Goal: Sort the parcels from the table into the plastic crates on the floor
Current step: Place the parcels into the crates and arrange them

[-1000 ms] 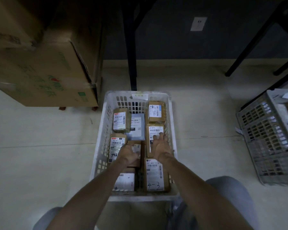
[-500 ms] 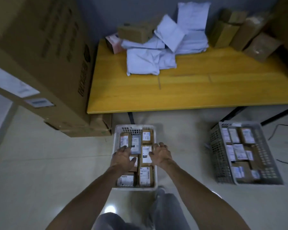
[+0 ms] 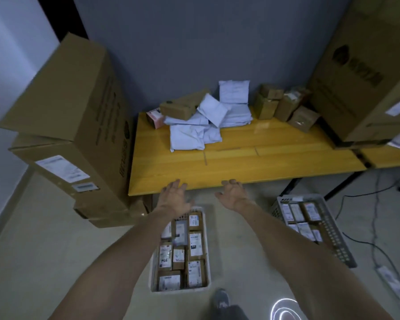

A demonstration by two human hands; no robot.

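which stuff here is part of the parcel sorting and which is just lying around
Part of the job:
- white plastic mailer bags on the yellow wooden table
- small brown cardboard parcels there
- white plastic crate
- grey plastic crate
- empty left hand, right hand

Lying about:
- big cardboard cartons
- black cables

Both forearms were bare to the frame's edge — no sleeves, watch or bands visible. Left hand [image 3: 174,199] and right hand [image 3: 233,194] were ungloved, no rings seen. One grey shoe [image 3: 221,299] showed below — with dark trouser fabric [image 3: 234,312] just beside it.
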